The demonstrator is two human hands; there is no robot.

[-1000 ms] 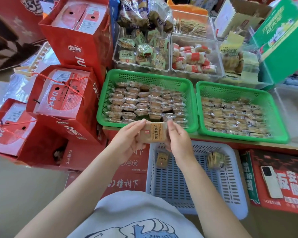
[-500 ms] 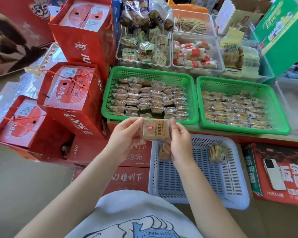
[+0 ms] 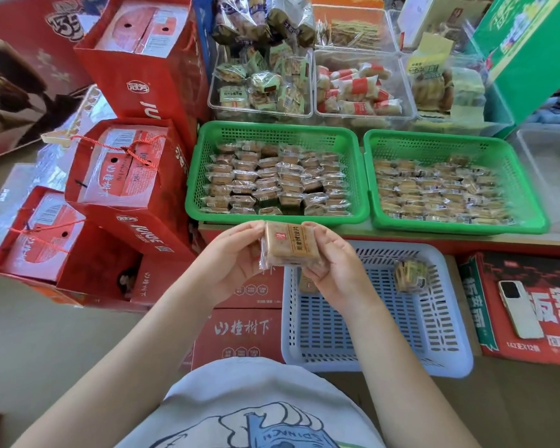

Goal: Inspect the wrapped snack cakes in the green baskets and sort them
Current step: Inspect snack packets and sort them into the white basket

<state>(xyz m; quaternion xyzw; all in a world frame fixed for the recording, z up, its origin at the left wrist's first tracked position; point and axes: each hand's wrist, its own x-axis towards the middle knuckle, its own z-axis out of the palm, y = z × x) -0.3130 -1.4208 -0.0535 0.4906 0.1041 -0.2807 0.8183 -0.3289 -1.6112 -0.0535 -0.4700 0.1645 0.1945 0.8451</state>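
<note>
Brown-labelled snack cake [image 3: 290, 245] pinched between left hand [image 3: 236, 263] and right hand [image 3: 332, 266]; writing illegible

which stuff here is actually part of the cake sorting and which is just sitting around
Part of the job: wrapped cake held by left hand and right hand; left green basket; right green basket; white basket.

Lying about: phone; red gift bags; clear snack tubs; green carton.
</note>
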